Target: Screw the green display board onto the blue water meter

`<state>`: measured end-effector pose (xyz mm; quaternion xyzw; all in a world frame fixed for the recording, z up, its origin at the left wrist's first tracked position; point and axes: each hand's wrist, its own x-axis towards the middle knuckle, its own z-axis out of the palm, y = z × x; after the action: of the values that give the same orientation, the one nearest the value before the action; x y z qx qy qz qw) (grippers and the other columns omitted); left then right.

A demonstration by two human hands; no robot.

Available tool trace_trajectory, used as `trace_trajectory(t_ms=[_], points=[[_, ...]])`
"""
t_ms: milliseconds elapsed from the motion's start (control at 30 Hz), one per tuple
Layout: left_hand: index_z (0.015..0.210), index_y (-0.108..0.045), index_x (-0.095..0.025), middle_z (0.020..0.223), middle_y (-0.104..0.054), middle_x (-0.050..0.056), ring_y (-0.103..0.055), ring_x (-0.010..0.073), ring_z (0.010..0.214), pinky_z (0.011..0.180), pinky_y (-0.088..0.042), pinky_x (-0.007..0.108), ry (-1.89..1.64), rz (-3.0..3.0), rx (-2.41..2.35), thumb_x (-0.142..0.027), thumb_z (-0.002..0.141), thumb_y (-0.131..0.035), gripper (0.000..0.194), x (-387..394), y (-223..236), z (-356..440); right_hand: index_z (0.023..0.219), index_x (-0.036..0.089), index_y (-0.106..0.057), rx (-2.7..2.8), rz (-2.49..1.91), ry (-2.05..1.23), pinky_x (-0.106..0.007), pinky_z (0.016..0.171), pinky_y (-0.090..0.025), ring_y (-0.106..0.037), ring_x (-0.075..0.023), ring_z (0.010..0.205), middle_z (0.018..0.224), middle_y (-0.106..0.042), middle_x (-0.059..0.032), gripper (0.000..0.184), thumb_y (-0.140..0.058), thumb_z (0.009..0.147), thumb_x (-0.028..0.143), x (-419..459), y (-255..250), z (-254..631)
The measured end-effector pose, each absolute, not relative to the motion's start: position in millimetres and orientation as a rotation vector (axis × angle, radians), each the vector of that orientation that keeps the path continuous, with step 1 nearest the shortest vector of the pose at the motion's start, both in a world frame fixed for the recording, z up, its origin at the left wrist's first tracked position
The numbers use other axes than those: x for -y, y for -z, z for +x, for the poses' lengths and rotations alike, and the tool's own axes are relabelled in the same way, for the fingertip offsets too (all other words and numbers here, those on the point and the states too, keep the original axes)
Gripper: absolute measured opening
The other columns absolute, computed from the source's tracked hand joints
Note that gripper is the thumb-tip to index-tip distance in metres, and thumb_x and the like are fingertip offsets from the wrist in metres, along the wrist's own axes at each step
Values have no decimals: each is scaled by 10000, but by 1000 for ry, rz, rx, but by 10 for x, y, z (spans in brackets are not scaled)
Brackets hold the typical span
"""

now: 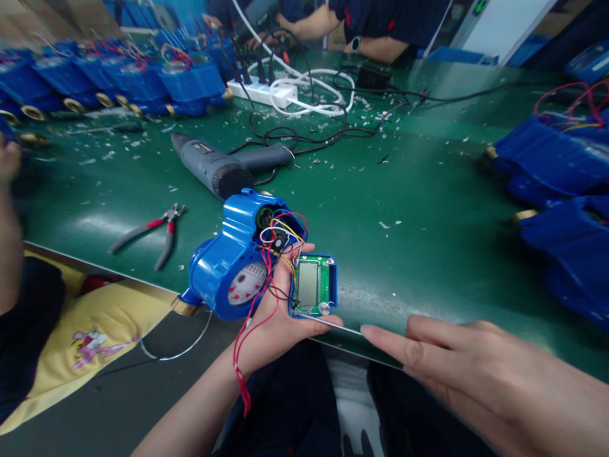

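While the left hand (272, 317) holds the LCD circuit board (325, 284) at the near edge of the counter (428, 254), its grip narrowed around the board's sides, the right hand (476, 365) has its grip closed on a thin metal rod (349, 329) reaching the board's near edge. Coloured wires (269, 254) run to the blue water meter (214, 270) just left. Diagonal cutters (166, 222) lie farther left; a grey heat gun (209, 166) lies beyond the meter.
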<state>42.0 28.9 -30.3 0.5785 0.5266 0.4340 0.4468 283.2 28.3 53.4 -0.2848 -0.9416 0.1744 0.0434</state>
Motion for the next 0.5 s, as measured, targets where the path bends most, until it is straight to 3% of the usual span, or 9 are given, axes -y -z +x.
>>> trace_trajectory(t_ms=[133,300,500], points=[[1296,-399,-334,1358,-453,46,-485,309,1252,1024,-441,461,-1083,1380,-1273,-357,608,-880,840,-295,325,431,1218,158,-653,2684,-936,-852,-160,478,-505,-667,-115,588,964,-740,-79,436,-353,911,80,-307,-571,2799],[1285,-408,-359,1331,-463,23,-467,307,1263,1063,-404,479,-1100,1410,-1300,-345,627,-871,805,-301,326,444,1257,261,-658,2490,-1018,-1139,-173,539,-561,-729,-164,813,1049,-747,-31,409,-451,932,126,-321,-582,2800],[1296,-397,-356,1361,-448,35,-463,309,1263,1065,-407,490,-1087,1412,-1320,-352,602,-894,853,-300,348,441,1250,276,-667,2409,-1069,-1287,-176,641,-578,-721,-170,919,1122,-727,-20,372,-508,935,156,-319,-523,2809]])
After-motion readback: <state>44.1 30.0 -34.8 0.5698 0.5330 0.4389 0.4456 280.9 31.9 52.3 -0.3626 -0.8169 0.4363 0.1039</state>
